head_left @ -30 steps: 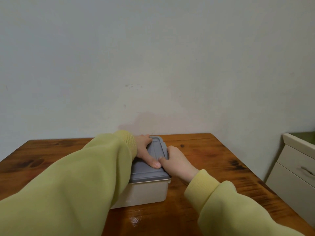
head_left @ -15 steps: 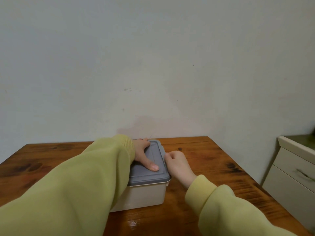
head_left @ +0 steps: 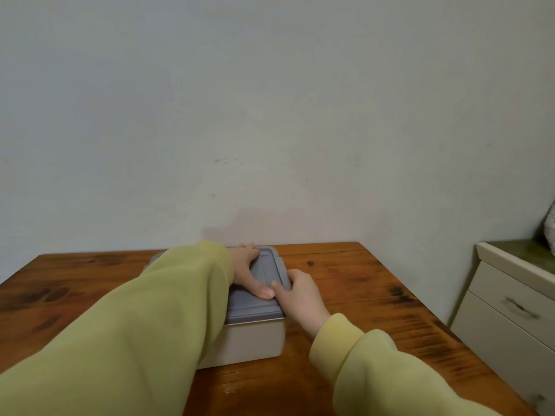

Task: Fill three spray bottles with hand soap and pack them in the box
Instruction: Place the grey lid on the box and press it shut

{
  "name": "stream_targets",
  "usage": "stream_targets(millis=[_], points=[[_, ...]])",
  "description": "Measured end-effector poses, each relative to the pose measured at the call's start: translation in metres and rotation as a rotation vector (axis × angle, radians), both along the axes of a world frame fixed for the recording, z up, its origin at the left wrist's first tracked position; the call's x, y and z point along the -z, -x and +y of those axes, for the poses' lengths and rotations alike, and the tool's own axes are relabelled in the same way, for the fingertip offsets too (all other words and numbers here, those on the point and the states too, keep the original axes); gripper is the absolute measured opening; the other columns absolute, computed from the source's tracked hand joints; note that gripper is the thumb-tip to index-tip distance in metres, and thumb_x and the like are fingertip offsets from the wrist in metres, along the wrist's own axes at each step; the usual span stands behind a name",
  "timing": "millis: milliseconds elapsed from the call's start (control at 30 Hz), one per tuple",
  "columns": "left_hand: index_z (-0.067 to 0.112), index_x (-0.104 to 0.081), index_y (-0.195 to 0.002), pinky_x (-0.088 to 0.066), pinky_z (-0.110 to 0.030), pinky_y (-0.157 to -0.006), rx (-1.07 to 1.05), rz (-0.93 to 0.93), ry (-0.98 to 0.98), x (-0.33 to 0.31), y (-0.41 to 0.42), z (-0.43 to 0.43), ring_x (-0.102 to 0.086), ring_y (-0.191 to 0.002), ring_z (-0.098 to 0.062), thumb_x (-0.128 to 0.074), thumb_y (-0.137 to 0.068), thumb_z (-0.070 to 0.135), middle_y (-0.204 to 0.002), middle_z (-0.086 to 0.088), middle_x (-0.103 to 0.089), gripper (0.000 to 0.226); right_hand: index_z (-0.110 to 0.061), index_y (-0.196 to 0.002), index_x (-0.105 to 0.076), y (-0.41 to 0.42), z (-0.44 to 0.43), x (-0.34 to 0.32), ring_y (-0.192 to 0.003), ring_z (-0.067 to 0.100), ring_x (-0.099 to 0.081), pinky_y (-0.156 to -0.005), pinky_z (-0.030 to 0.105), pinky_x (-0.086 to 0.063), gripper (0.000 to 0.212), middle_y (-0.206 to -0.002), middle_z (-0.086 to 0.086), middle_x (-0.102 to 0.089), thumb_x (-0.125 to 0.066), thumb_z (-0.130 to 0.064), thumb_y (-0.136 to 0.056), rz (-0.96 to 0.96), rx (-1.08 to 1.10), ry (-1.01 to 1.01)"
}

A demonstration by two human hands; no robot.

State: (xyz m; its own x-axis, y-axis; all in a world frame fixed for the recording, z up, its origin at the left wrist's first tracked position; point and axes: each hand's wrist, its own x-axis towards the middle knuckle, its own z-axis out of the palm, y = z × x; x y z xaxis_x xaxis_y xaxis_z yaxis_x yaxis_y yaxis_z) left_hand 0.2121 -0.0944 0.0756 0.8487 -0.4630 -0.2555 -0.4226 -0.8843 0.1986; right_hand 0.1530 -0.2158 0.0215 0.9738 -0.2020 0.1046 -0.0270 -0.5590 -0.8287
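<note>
A beige plastic box (head_left: 255, 343) stands on the wooden table (head_left: 360, 289), closed by a grey lid (head_left: 252, 307). My left hand (head_left: 246, 271) lies flat on top of the lid, fingers spread toward its far edge and thumb pointing to the near right. My right hand (head_left: 300, 298) is curled around the lid's right rim at the latch, its index finger resting on the lid next to my left thumb. My left sleeve hides the left half of the box. No spray bottles or soap are in sight.
A cream drawer cabinet (head_left: 510, 310) with metal handles stands just right of the table. A plain wall rises right behind the table's far edge. Bare wood shows on both sides of the box.
My right hand slid off the lid's top to its right side, then came back onto the rim with the index finger on the lid. My left hand stayed flat on the lid.
</note>
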Motion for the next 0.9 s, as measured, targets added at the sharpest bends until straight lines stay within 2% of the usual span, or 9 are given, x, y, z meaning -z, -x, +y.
stream_targets(millis=[67, 133, 233, 300, 467, 600, 767, 833, 900], points=[[0.008, -0.020, -0.143, -0.014, -0.033, -0.115, -0.004, -0.003, 0.045, 0.001, 0.005, 0.003, -0.015, -0.142, -0.022, -0.069, -0.068, 0.056, -0.153, -0.010, -0.018, 0.102, -0.004, -0.120, -0.050, 0.006, 0.003, 0.002, -0.110, 0.025, -0.056, -0.080, 0.025, -0.041, 0.029, -0.119, 0.012, -0.059, -0.044, -0.020, -0.096, 0.031, -0.032, 0.004], [0.008, -0.021, -0.142, -0.016, -0.034, -0.115, -0.009, -0.032, 0.077, 0.001, 0.011, 0.007, -0.016, -0.141, -0.023, -0.067, -0.061, 0.059, -0.151, -0.013, -0.020, 0.106, -0.004, -0.121, -0.046, 0.012, 0.004, 0.001, -0.111, 0.025, -0.055, -0.085, 0.029, -0.042, 0.030, -0.121, 0.013, -0.057, -0.038, -0.022, -0.098, 0.051, -0.064, 0.038], [0.012, -0.015, -0.144, -0.016, -0.045, -0.115, -0.004, -0.219, 0.034, 0.001, 0.025, 0.010, -0.014, -0.142, -0.020, -0.061, -0.075, 0.057, -0.152, -0.008, -0.019, 0.094, -0.005, -0.127, -0.043, 0.024, 0.003, -0.001, -0.120, 0.026, -0.049, -0.097, 0.033, -0.041, 0.037, -0.128, 0.012, -0.052, -0.036, -0.026, -0.099, 0.004, -0.071, 0.204], [0.012, -0.019, -0.143, -0.019, -0.044, -0.115, 0.000, -0.340, 0.092, 0.000, 0.041, 0.016, -0.019, -0.141, -0.019, -0.051, -0.082, 0.055, -0.151, -0.008, -0.023, 0.081, -0.006, -0.134, -0.041, 0.036, 0.003, -0.004, -0.131, 0.024, -0.040, -0.107, 0.032, -0.033, 0.041, -0.137, 0.011, -0.046, -0.035, -0.027, -0.099, -0.083, -0.090, 0.344], [0.012, -0.036, -0.138, -0.020, -0.024, -0.111, -0.089, -0.503, 0.322, 0.005, 0.083, 0.057, -0.032, -0.137, -0.017, -0.047, -0.089, 0.045, -0.147, -0.006, -0.037, 0.059, -0.011, -0.134, -0.046, 0.066, 0.002, -0.012, -0.134, 0.020, -0.036, -0.108, 0.025, -0.026, 0.038, -0.139, 0.007, -0.046, -0.037, -0.024, -0.099, -0.230, -0.183, 0.557], [0.012, -0.048, -0.130, -0.027, -0.024, -0.108, -0.217, -0.589, 0.381, 0.023, 0.120, 0.096, -0.042, -0.130, -0.016, -0.050, -0.089, 0.037, -0.138, -0.004, -0.050, 0.048, -0.015, -0.135, -0.047, 0.085, 0.006, -0.009, -0.136, 0.018, -0.035, -0.109, 0.024, -0.027, 0.038, -0.143, 0.004, -0.045, -0.038, -0.024, -0.099, -0.279, -0.216, 0.611], [0.007, -0.053, -0.126, -0.033, -0.030, -0.108, -0.305, -0.631, 0.354, 0.047, 0.145, 0.128, -0.045, -0.129, -0.024, -0.058, -0.087, 0.020, -0.136, -0.013, -0.051, 0.042, -0.019, -0.142, -0.036, 0.096, 0.006, -0.006, -0.140, 0.018, -0.028, -0.112, 0.027, -0.025, 0.042, -0.151, 0.003, -0.033, -0.034, -0.019, -0.100, -0.200, -0.203, 0.660], [0.006, -0.060, -0.118, -0.044, -0.037, -0.098, -0.277, -0.653, 0.328, 0.055, 0.146, 0.133, -0.055, -0.119, -0.031, -0.069, -0.078, 0.011, -0.128, -0.018, -0.057, 0.042, -0.021, -0.145, -0.028, 0.098, 0.007, -0.006, -0.143, 0.018, -0.023, -0.115, 0.028, -0.021, 0.047, -0.155, 0.002, -0.025, -0.033, -0.015, -0.099, -0.159, -0.204, 0.693], [0.007, -0.066, -0.109, -0.054, -0.042, -0.078, -0.233, -0.684, 0.254, 0.061, 0.145, 0.136, -0.066, -0.101, -0.034, -0.080, -0.063, 0.006, -0.113, -0.021, -0.065, 0.048, -0.022, -0.147, -0.023, 0.100, 0.009, -0.004, -0.144, 0.018, -0.020, -0.116, 0.030, -0.021, 0.050, -0.156, 0.001, -0.022, -0.030, -0.010, -0.099, -0.128, -0.208, 0.722]])
